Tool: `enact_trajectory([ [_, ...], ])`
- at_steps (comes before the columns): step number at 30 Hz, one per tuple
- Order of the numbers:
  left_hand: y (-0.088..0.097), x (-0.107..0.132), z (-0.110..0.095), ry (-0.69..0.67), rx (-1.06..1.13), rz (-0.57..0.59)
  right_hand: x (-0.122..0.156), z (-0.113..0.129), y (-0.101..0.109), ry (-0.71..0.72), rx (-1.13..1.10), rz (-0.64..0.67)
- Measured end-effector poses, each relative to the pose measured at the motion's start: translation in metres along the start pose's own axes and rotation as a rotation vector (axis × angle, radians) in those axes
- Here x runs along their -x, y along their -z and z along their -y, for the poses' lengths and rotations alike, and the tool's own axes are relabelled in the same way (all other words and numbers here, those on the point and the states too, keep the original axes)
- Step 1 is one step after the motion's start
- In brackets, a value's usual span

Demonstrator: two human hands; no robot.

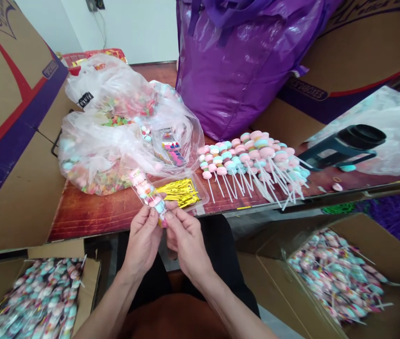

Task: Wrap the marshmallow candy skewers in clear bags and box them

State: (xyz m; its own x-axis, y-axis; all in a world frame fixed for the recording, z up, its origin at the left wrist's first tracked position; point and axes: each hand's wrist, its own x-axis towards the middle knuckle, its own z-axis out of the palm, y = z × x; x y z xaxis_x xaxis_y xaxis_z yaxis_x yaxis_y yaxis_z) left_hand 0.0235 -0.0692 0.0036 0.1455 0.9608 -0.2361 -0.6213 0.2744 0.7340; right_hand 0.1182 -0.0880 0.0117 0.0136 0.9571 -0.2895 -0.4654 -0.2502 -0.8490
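A clear-wrapped candy skewer (pixel 147 190) in pink, white and blue is held between both hands over the table's front edge, its upper end tilted away to the left. My left hand (pixel 145 238) pinches its lower part from the left. On the other side, my right hand (pixel 186 233) closes thumb and fingers on the bottom end of the wrapper. Just behind the hands lies a shallow clear tray (pixel 203 188) with gold twist ties (pixel 180 192). To its right, unwrapped candy skewers (pixel 252 155) on white sticks lie in a pile.
Clear bags of gummy candy (pixel 115 127) fill the table's left side. A purple bag (pixel 235 70) stands behind, and a dark tumbler (pixel 341 146) leans at right. Open cartons of wrapped skewers flank my legs, one at left (pixel 92 287) and one at right (pixel 274 278).
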Motion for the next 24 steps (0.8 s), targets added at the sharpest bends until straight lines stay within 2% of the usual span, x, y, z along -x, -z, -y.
enact_trajectory([
  [2, 0.004, -0.002, -0.005, -0.022, 0.039, -0.019, 0.000, 0.006, 0.004, 0.052, 0.304, 0.111],
  [4, 0.009, -0.006, -0.010, -0.070, 0.082, -0.050, -0.006, 0.015, 0.011, 0.173, 0.692, 0.158],
  [5, 0.012, -0.007, -0.012, -0.091, 0.092, -0.072, -0.011, 0.019, 0.016, 0.243, 0.880, 0.128],
  [8, 0.020, -0.012, -0.016, -0.080, 0.068, -0.118, -0.037, 0.028, 0.030, 0.381, 1.337, -0.089],
  [10, 0.023, -0.014, -0.017, -0.031, 0.024, -0.101, -0.056, 0.030, 0.036, 0.362, 1.600, -0.164],
  [12, 0.024, -0.015, -0.018, 0.021, -0.008, -0.055, -0.070, 0.030, 0.038, 0.299, 1.802, -0.168],
  [15, 0.024, -0.016, -0.017, 0.091, -0.020, 0.009, -0.080, 0.030, 0.038, 0.238, 1.930, -0.150],
  [19, 0.021, -0.018, -0.016, 0.118, 0.004, 0.029, -0.078, 0.036, 0.043, 0.270, 1.942, -0.125],
  [22, 0.017, -0.022, -0.017, 0.114, 0.028, 0.005, -0.073, 0.041, 0.055, 0.349, 1.872, -0.181],
  [24, 0.013, -0.025, -0.017, 0.109, 0.031, -0.017, -0.068, 0.045, 0.065, 0.446, 1.731, -0.233],
])
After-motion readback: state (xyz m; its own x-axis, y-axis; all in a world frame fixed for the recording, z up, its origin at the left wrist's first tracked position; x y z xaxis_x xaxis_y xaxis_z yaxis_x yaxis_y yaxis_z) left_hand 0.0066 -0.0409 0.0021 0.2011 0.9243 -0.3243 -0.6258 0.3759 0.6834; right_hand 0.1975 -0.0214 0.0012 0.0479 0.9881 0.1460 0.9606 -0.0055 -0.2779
